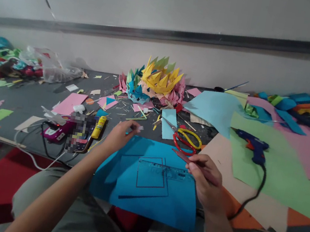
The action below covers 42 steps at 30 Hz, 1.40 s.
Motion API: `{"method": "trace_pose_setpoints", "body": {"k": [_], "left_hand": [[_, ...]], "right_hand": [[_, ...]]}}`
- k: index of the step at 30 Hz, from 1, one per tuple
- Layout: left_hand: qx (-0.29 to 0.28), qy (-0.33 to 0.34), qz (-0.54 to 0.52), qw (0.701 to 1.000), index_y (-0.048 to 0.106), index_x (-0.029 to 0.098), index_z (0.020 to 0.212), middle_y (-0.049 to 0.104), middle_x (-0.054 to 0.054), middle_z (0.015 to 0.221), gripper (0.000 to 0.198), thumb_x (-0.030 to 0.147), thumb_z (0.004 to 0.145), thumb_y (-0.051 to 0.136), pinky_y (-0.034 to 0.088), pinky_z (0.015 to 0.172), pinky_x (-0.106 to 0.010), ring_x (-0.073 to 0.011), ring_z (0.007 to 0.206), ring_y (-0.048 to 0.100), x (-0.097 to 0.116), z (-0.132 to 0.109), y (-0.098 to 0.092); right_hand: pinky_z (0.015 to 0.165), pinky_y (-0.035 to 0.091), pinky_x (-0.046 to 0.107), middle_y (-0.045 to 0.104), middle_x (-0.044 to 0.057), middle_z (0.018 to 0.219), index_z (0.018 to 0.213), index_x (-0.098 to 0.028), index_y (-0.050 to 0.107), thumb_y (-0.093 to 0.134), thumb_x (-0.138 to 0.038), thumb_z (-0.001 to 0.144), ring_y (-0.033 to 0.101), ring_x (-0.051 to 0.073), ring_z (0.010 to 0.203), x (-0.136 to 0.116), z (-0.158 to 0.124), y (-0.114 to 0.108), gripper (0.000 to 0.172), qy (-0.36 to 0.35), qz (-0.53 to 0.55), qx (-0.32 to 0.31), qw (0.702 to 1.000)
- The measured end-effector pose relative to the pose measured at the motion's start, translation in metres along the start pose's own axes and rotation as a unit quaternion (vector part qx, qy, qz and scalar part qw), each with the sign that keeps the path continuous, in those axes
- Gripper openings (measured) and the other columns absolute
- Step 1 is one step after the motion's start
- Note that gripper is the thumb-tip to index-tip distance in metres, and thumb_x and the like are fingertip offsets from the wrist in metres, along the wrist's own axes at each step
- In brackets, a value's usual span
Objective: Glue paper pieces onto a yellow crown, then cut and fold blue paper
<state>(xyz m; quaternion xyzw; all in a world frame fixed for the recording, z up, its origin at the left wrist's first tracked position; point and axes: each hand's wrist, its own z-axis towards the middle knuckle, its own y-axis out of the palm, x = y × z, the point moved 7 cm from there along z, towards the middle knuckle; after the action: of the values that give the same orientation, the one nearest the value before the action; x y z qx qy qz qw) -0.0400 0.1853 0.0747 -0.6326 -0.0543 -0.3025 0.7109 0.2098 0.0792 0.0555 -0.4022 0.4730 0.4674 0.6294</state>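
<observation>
A blue sheet of paper (123, 198) lies before me at the table's front edge, overhanging it. A dark-lined square is drawn on it, with slanting lines around. Across the square's right side rests a clear ruler (179, 174). Above the sheet's right part, my right hand (206, 178) grips a reddish-brown pencil (181, 156) that points left. My left hand (121, 136) is pinched at the sheet's upper left edge, around a small whitish piece (140, 128) whose kind I cannot make out. Scissors (188, 139) with red and yellow handles lie just beyond the sheet.
Folded-paper rings (160, 81) stand by the wall. At left are a glue stick (98, 127), a phone (88, 142), a purple device (57, 131) with cables and a plastic bag (57, 68). A glue gun (254, 144) lies on green paper (274, 183) at right. Scraps litter the table.
</observation>
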Motion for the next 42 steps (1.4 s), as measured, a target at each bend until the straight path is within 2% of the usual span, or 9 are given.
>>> {"method": "trace_pose_setpoints", "body": {"k": [3, 7, 17, 24, 30, 34, 37, 40, 42], "left_hand": [[-0.008, 0.047, -0.102, 0.994, 0.062, 0.020, 0.095, 0.068, -0.003, 0.090, 0.018, 0.032, 0.086, 0.052, 0.050, 0.073, -0.026, -0.0169, 0.084, 0.062, 0.031, -0.018, -0.004], [0.004, 0.122, -0.149, 0.981, 0.062, 0.019, 0.095, 0.068, -0.004, 0.090, 0.017, 0.030, 0.087, 0.052, 0.051, 0.075, -0.027, -0.0158, 0.084, 0.063, 0.057, -0.033, -0.009], [-0.046, 0.216, -0.141, 0.965, 0.063, 0.018, 0.103, 0.068, -0.008, 0.092, 0.023, 0.027, 0.091, 0.046, 0.050, 0.075, -0.028, -0.0167, 0.087, 0.062, 0.076, -0.044, 0.000], [-0.068, 0.222, -0.211, 0.949, 0.064, 0.016, 0.104, 0.067, -0.008, 0.086, 0.023, 0.024, 0.091, 0.047, 0.049, 0.068, -0.025, -0.0151, 0.079, 0.061, 0.082, -0.055, 0.004], [-0.087, 0.155, -0.261, 0.949, 0.069, 0.017, 0.099, 0.071, -0.008, 0.082, 0.026, 0.031, 0.089, 0.049, 0.050, 0.065, -0.025, -0.0164, 0.074, 0.064, 0.062, -0.059, 0.014], [-0.058, 0.002, -0.295, 0.954, 0.074, 0.020, 0.082, 0.073, -0.005, 0.077, 0.019, 0.035, 0.078, 0.062, 0.053, 0.069, -0.027, -0.0193, 0.073, 0.068, 0.027, -0.059, 0.016], [0.025, -0.104, -0.277, 0.955, 0.074, 0.021, 0.072, 0.073, -0.003, 0.073, 0.018, 0.036, 0.071, 0.065, 0.054, 0.068, -0.029, -0.0210, 0.070, 0.068, -0.004, -0.064, -0.002], [0.121, -0.159, -0.206, 0.958, 0.073, 0.020, 0.074, 0.074, -0.003, 0.077, 0.022, 0.037, 0.072, 0.062, 0.054, 0.066, -0.030, -0.0211, 0.067, 0.068, -0.036, -0.070, -0.034], [0.125, -0.164, -0.122, 0.971, 0.073, 0.019, 0.085, 0.073, -0.005, 0.086, 0.026, 0.037, 0.075, 0.057, 0.053, 0.076, -0.033, -0.0235, 0.080, 0.068, -0.052, -0.072, -0.050]], "right_hand": [[0.047, 0.043, 0.024, 0.058, 0.000, 0.061, 0.072, -0.021, 0.062, 0.063, -0.035, 0.075, 0.054, 0.013, 0.054, -0.006, 0.011, 0.011, 0.014, 0.010, 0.043, 0.006, 0.999], [0.047, 0.042, 0.023, 0.058, -0.001, 0.057, 0.070, -0.020, 0.063, 0.063, -0.036, 0.076, 0.053, 0.013, 0.053, -0.001, 0.018, 0.022, 0.017, 0.034, 0.072, 0.002, 0.997], [0.049, 0.047, 0.024, 0.064, 0.000, 0.061, 0.070, -0.021, 0.067, 0.063, -0.034, 0.075, 0.059, 0.014, 0.055, -0.007, 0.014, 0.034, 0.014, 0.012, -0.017, -0.085, 0.996], [0.053, 0.050, 0.025, 0.069, 0.002, 0.067, 0.079, -0.023, 0.073, 0.064, -0.020, 0.075, 0.062, 0.015, 0.059, -0.029, 0.008, 0.040, 0.010, -0.120, 0.040, -0.177, 0.976], [0.054, 0.050, 0.024, 0.067, 0.002, 0.066, 0.087, -0.023, 0.072, 0.062, -0.015, 0.077, 0.061, 0.014, 0.061, -0.028, 0.002, 0.055, 0.017, -0.139, 0.046, -0.213, 0.966], [0.065, 0.052, 0.025, 0.070, 0.004, 0.081, 0.096, -0.024, 0.070, 0.063, -0.016, 0.077, 0.064, 0.015, 0.074, -0.023, -0.006, 0.071, 0.021, -0.118, 0.013, -0.252, 0.960], [0.063, 0.052, 0.025, 0.069, 0.002, 0.082, 0.095, -0.025, 0.070, 0.061, -0.023, 0.080, 0.064, 0.014, 0.072, -0.021, -0.001, 0.075, 0.017, -0.062, 0.042, -0.232, 0.970], [0.059, 0.053, 0.025, 0.068, 0.002, 0.079, 0.094, -0.025, 0.069, 0.058, -0.033, 0.083, 0.063, 0.013, 0.066, -0.015, 0.019, 0.071, 0.018, -0.001, 0.076, -0.163, 0.984], [0.065, 0.054, 0.029, 0.068, 0.004, 0.084, 0.098, -0.023, 0.067, 0.056, -0.039, 0.083, 0.064, 0.015, 0.071, -0.009, 0.036, 0.074, 0.025, 0.015, 0.041, -0.148, 0.988]]}}
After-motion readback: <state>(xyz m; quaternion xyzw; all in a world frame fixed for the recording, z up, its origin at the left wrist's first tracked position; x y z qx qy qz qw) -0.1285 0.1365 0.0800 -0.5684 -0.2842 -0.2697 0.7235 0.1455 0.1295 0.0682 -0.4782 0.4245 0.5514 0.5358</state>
